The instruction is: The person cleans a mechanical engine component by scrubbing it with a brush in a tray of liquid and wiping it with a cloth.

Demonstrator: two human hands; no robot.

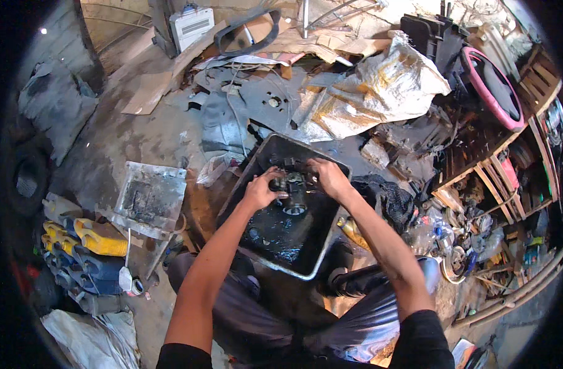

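Note:
Between my knees stands a black rectangular tub (pixel 318 261), its floor wet with dark liquid. Inside it, toward the far end, is a greasy metal machine part (pixel 295 200) with a round, ring-like opening facing me. My left hand (pixel 263 189) grips its left side with curled fingers. On the opposite side my right hand (pixel 331 178) has its fingers bent against the part's upper right. Shadow and my fingers hide much of the part, so its exact kind cannot be made out.
Left of the tub is a dirty square metal tray (pixel 152 200); beyond it lie yellow and blue-grey plastic jugs (pixel 100 237). A white sack (pixel 380 92) and cardboard lie ahead. At right are plastic bottles (pixel 438 230), wooden crates (pixel 497 190) and a pink-rimmed oval (pixel 494 89).

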